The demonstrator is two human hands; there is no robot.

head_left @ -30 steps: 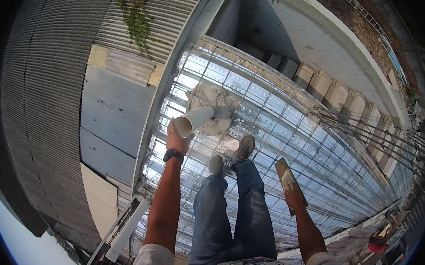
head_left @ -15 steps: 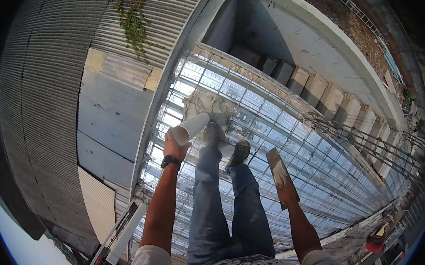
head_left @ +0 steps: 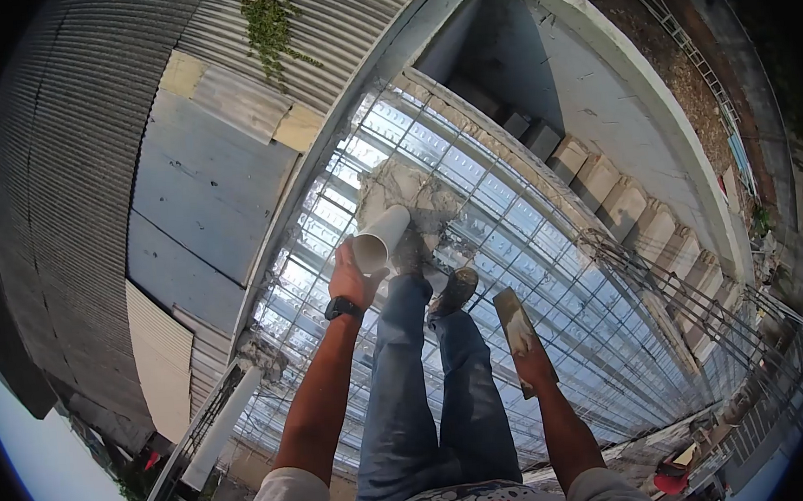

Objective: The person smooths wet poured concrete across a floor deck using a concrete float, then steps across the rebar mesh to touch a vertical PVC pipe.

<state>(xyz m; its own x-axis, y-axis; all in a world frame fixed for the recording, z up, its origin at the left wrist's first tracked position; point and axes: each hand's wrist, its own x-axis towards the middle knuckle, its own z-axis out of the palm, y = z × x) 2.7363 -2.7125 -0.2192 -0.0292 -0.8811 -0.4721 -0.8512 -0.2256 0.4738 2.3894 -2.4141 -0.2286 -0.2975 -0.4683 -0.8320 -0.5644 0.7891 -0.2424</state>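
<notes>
A short white plastic pipe (head_left: 388,229) stands with its open end facing up towards me, and its far end meets a patch of wet-looking concrete (head_left: 406,187). My left hand (head_left: 351,278), with a black watch on the wrist, is wrapped around the pipe's side near the open rim. Off to the right, my right hand (head_left: 532,360) grips a long rectangular plastering trowel (head_left: 512,317), its flat blade smeared with grey mortar. The trowel is held apart from the concrete. My left shoe (head_left: 408,253) is beside the pipe and partly hidden; the right shoe (head_left: 456,290) rests on the mesh.
Steel rebar mesh (head_left: 499,244) lies over shiny metal decking beneath my feet. A stairwell with concrete steps (head_left: 616,194) drops away at the right. Bundled rebar (head_left: 694,309) sticks out there. Corrugated roofing (head_left: 86,133) lies beyond the left edge. A person in a red helmet (head_left: 671,478) is at lower right.
The view has turned slightly. My left hand and the pipe appear farther right, with the pipe's opening facing me more. The trowel has shifted slightly left and down in view.
</notes>
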